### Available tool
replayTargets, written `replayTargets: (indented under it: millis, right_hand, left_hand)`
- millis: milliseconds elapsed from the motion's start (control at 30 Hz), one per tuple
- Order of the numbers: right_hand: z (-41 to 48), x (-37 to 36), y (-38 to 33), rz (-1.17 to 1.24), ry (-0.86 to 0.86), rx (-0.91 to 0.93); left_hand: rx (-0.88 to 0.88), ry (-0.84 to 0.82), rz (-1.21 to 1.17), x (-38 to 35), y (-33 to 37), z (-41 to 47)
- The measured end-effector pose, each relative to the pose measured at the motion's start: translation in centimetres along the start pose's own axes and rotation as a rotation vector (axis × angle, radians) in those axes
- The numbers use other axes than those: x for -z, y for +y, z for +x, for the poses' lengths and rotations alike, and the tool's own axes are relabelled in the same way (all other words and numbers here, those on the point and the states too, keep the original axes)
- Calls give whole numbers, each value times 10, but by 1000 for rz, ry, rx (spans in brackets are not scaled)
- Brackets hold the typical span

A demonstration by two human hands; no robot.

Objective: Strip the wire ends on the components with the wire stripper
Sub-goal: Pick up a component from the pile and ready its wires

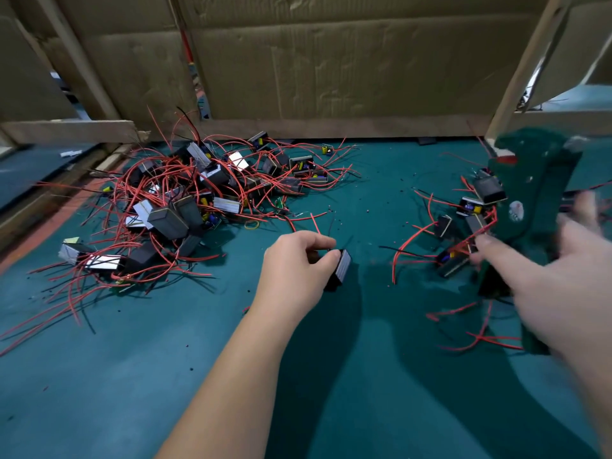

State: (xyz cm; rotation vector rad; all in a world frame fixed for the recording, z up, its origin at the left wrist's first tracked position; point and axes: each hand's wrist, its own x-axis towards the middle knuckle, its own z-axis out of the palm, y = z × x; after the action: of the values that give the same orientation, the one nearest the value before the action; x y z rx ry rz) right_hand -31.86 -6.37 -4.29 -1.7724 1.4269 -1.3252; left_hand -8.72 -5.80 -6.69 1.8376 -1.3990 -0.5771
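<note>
Two risks: our left hand (298,260) pinches a black component (341,271) at the desk's (132,376) centre, its wires (316,223) trailing toward twelve o'clock, apt to snag; our blurred right hand (563,260), whose grip we cannot tell, could miss the wire stripper (536,167) at three o'clock.

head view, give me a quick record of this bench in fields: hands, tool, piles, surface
left hand: holds one black component
right hand: motion-blurred, at the green wire stripper; hold unclear
big pile: components with red wires, on the left
small pile: on the right, beside the stripper
surface: green mat
backdrop: cardboard
</note>
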Motion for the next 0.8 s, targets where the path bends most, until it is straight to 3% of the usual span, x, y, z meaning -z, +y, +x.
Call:
replayTargets:
  millis: [67,167,300,433,500,600,800]
  right_hand:
    - [7,1,-1,-114,107,17]
    - [-3,2,-3,-157,83,44]
    - [1,4,0,-65,181,82]
    - [0,8,3,468,-55,11]
    - [-4,5,-7,550,-154,64]
    - [-7,-1,-14,668,-220,1]
    - [-12,-13,-19,989,-543,-401]
  left_hand:
    - [7,7,0,0,2,-1]
    - [13,9,-11,-1,4,-3]
    - [2,10,-8,-1,4,-4]
    - [-49,15,47,-3,3,-4]
    - [-67,14,70,-3,3,-4]
    - [-62,17,102,-3,1,-2]
    - [-64,89,125,-4,3,-6]
